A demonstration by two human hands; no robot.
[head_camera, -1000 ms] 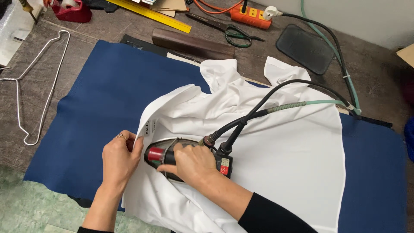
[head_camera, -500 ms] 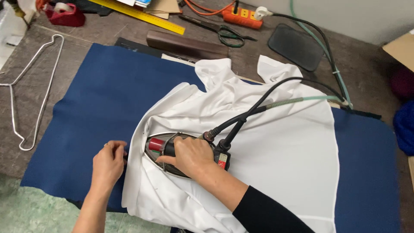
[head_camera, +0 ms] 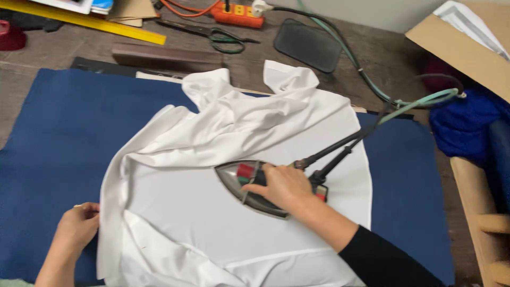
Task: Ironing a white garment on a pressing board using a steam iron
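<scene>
A steam iron (head_camera: 255, 187) is gripped by the right hand (head_camera: 284, 187), the fingers (head_camera: 265, 175) clenched around its handle so that the soleplate rests flat on the white shirt (head_camera: 223, 212), its pointed nose aimed away from the knuckles toward the garment's left edge. Behind the wrist a dark power cord (head_camera: 340, 146) and a pale green hose (head_camera: 419, 103) are trailed off to the upper right, kept clear of the cloth ahead of the fingertips. The shirt's edge is pinched by the left hand (head_camera: 78, 226), thumb and fingers closed on the fabric, apparently so that the panel between the two hands is held taut and smooth; the exact pinch is partly hidden by the fold. Beyond the fingers of both hands the upper part of the shirt is bunched in loose folds, collar farthest away. The shirt is spread on a dark blue pressing cloth (head_camera: 58, 138), which pads the worktable. Farther off lie scissors (head_camera: 212, 34), an orange power strip (head_camera: 236, 13), a yellow ruler (head_camera: 85, 24) and a black iron rest pad (head_camera: 308, 45).
</scene>
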